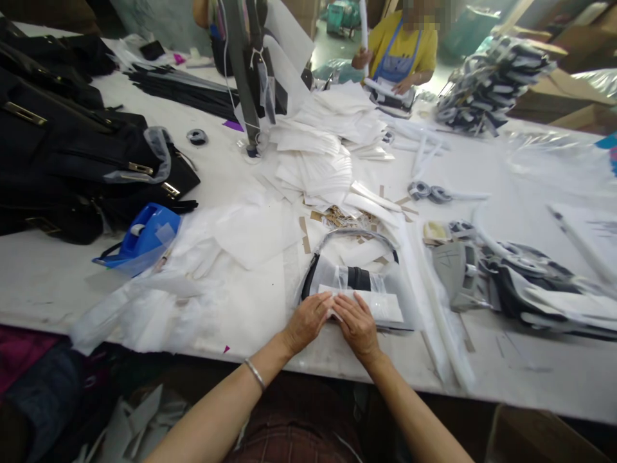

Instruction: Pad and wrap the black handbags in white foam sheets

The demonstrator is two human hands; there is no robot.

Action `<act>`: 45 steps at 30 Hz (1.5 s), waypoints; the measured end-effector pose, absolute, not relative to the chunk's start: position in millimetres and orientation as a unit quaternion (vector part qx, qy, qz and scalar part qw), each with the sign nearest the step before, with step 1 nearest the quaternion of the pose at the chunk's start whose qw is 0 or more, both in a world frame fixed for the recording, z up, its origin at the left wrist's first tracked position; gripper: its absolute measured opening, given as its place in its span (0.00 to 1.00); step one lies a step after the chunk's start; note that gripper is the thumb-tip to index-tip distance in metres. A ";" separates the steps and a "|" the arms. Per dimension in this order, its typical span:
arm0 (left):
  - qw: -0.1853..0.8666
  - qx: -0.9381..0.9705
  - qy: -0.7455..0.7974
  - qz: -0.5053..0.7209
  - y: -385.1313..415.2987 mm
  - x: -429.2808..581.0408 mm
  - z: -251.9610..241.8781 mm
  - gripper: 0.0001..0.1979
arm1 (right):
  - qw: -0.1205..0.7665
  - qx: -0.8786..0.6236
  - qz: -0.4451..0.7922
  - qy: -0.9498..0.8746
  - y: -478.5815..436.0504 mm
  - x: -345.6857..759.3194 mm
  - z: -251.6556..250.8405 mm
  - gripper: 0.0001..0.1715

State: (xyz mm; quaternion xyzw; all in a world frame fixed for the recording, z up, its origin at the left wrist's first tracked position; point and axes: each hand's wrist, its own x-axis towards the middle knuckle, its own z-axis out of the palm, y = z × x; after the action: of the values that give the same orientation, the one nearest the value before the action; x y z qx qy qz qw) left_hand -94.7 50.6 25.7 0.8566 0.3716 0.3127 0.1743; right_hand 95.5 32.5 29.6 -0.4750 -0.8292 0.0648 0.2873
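A black handbag (359, 278) lies on the white table in front of me, its arched handle (354, 233) wrapped in clear film and pointing away. Across its near part lies a white sheet (385, 306), perhaps paper or thin foam. My left hand (309, 320) grips the sheet's left end, fingers bent and pressed together. Close beside it, almost touching, my right hand (357, 325) holds the same sheet with curled fingers on top. The thumbs and the sheet's edge beneath them are partly hidden.
Black bags (72, 141) and a blue tape dispenser (147, 238) are on the left. White sheets (318, 154) pile up behind the handbag. Long white strips (436, 308) and another wrapped bag (525, 289) lie right. Across the table, a person in a yellow top (385, 51) works.
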 end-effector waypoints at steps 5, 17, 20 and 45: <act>0.185 0.893 0.292 0.288 57.3 -107.8 20.1 0.14 | 0.287 -0.470 0.106 -0.828 11.8 100.9 45.1 0.16; 0.224 0.899 0.315 0.205 56.9 -108.1 44.0 0.14 | 0.099 -0.546 0.164 -0.816 -46.6 79.0 27.1 0.25; 0.229 0.881 0.368 0.190 58.6 -99.8 54.2 0.12 | 0.117 -0.535 0.142 -0.824 -43.9 78.6 21.0 0.17; 0.147 0.905 0.304 0.258 49.9 -85.8 23.0 0.06 | 0.092 -0.520 0.204 -0.824 -51.3 72.5 20.7 0.14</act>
State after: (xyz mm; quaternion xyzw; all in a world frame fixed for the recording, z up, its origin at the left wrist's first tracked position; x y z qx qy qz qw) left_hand -85.8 49.9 23.0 0.9054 0.3038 0.2576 0.1471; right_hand 72.5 -51.3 20.7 -0.5201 -0.8241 0.2045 0.0922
